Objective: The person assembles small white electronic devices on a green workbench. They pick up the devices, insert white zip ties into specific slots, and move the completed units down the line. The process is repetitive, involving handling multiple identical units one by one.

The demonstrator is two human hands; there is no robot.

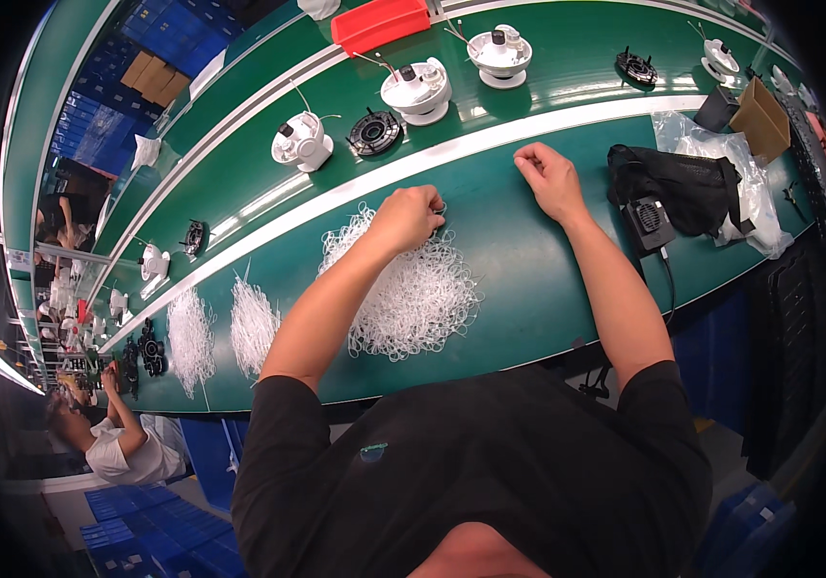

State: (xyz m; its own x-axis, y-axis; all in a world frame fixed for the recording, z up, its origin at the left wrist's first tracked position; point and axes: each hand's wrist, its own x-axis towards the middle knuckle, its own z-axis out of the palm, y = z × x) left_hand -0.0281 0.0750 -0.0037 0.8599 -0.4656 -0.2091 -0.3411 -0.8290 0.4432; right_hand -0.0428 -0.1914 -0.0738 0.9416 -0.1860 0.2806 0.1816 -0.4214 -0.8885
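A large heap of thin white loops [415,303] lies on the green bench in front of me. My left hand [408,220] is over the heap's far edge, its fingers curled and closed at the loops. A small dark bit and a thin loop show by those fingertips; what they grip is too small to make out. To the right, above bare bench top, my right hand [550,181] is held with fingers bent and pressed together. Anything between its fingertips is hidden. Two smaller heaps of straighter white strands, a nearer one [254,323] and a farther one [190,339], lie left of my left arm.
Beyond a white rail, a green conveyor carries white round housings [417,91] with wires and black ring-shaped parts [374,132]. A red bin [380,23] stands behind. At right lie a black bag [673,183], a small black device [649,226], clear plastic and a cardboard box [761,120]. Another person [133,448] sits at left.
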